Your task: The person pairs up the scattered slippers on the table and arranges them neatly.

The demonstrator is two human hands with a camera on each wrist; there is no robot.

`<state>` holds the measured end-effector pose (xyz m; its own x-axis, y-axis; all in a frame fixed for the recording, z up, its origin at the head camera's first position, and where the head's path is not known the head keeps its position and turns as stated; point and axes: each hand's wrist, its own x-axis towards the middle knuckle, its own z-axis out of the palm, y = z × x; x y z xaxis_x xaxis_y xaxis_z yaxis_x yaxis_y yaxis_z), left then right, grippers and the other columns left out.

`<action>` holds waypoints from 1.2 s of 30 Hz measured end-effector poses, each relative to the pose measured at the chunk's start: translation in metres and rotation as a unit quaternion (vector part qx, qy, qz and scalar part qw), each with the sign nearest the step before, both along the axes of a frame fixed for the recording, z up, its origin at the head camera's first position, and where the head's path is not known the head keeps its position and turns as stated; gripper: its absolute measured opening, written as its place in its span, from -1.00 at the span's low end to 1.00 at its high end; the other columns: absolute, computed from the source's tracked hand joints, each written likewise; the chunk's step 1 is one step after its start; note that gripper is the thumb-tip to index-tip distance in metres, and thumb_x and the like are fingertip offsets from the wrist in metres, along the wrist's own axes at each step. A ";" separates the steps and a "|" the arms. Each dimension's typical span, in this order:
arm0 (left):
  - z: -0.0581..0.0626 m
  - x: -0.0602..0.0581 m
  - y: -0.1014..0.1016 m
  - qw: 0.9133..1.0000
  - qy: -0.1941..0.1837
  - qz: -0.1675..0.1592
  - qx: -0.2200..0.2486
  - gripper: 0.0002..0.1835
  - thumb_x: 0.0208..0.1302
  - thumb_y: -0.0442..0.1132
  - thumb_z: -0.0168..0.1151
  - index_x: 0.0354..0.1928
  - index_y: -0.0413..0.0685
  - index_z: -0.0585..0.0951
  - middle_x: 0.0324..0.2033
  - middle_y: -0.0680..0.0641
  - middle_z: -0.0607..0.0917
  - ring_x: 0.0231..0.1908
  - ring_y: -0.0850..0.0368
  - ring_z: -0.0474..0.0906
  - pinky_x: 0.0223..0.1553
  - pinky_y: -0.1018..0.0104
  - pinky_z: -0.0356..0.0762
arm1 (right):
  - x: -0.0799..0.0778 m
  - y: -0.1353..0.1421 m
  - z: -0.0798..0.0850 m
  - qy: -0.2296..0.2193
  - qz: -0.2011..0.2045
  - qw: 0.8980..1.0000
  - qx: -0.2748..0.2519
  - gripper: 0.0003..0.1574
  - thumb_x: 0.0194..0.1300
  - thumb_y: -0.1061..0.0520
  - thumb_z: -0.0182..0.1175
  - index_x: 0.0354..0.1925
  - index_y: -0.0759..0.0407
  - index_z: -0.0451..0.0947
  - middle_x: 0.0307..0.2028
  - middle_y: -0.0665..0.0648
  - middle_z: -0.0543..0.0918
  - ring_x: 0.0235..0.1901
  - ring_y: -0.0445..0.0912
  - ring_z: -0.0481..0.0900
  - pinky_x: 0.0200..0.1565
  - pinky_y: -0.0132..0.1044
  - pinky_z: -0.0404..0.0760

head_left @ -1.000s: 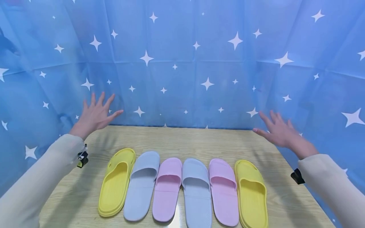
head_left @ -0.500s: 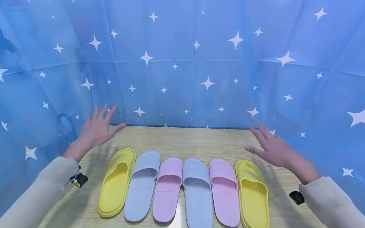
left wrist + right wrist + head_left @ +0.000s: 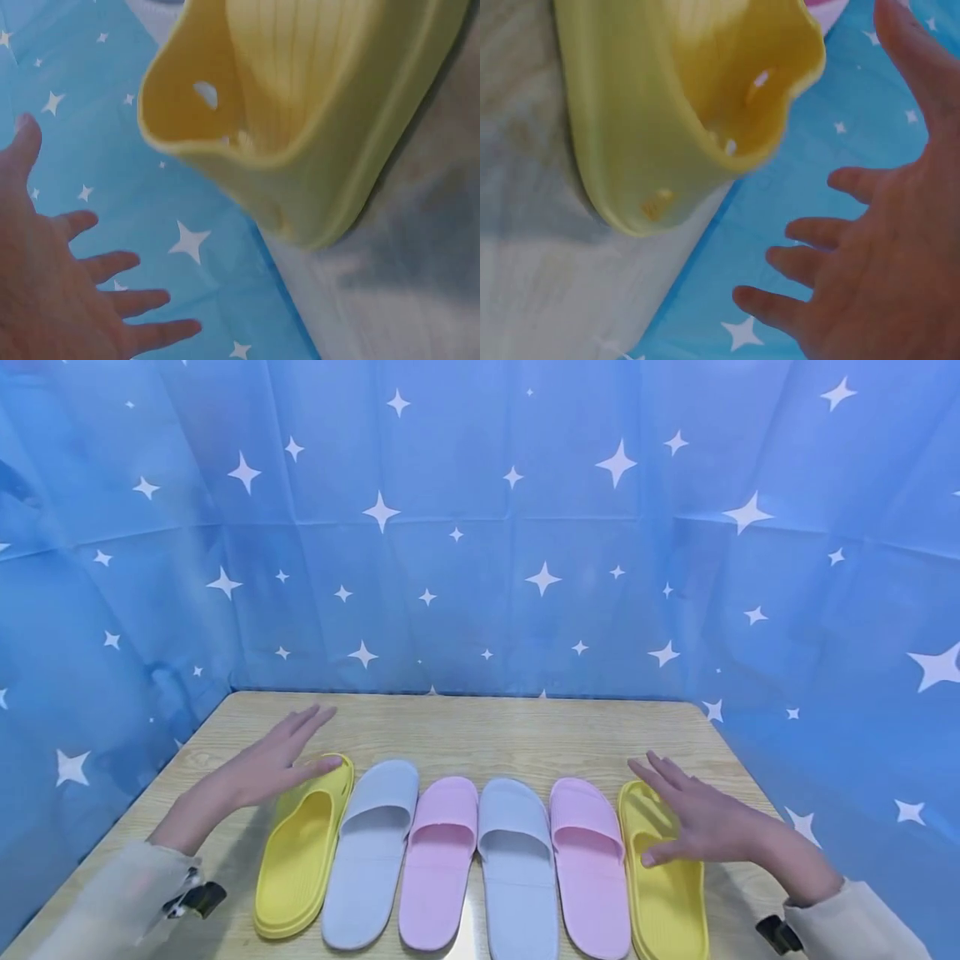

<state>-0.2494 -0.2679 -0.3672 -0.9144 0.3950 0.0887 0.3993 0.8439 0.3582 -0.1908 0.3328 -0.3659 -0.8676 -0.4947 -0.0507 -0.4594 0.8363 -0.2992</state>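
My left hand (image 3: 262, 768) hovers over the upper end of the leftmost yellow slipper (image 3: 294, 868), its fingers straight. In the left wrist view that hand is apart from the slipper, palm showing. At the other end, my right hand (image 3: 705, 822) is above the rightmost yellow slipper (image 3: 670, 902) and hides part of its strap. The right wrist view shows spread fingers (image 3: 799, 262) with a gap to the slipper. Between the yellow ones lie a grey-blue slipper (image 3: 366, 877), a pink slipper (image 3: 435, 889), a second grey-blue slipper (image 3: 519, 893) and a second pink slipper (image 3: 592, 885). Neither hand holds anything.
The slippers stand in a row on a light wooden table (image 3: 480, 727), toes pointing away. A blue curtain (image 3: 465, 560) with white stars surrounds the table's back and sides. Dark straps (image 3: 197, 897) sit at the sleeve cuffs.
Both hands have come down from in front of the curtain to just above the two outer yellow slippers. The slippers have stayed in place.
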 end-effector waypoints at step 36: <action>-0.020 0.082 0.029 0.984 -0.174 -0.024 -0.028 0.67 -0.54 0.22 0.78 0.68 0.35 -0.11 0.63 -0.36 -0.29 0.52 -0.66 -0.18 0.05 -0.59 0.47 | 0.076 -0.019 -0.041 0.034 -0.020 0.998 0.058 0.77 -0.27 -0.82 0.30 0.65 0.08 -0.02 0.57 0.49 0.09 0.48 0.52 0.14 0.21 0.49 0.44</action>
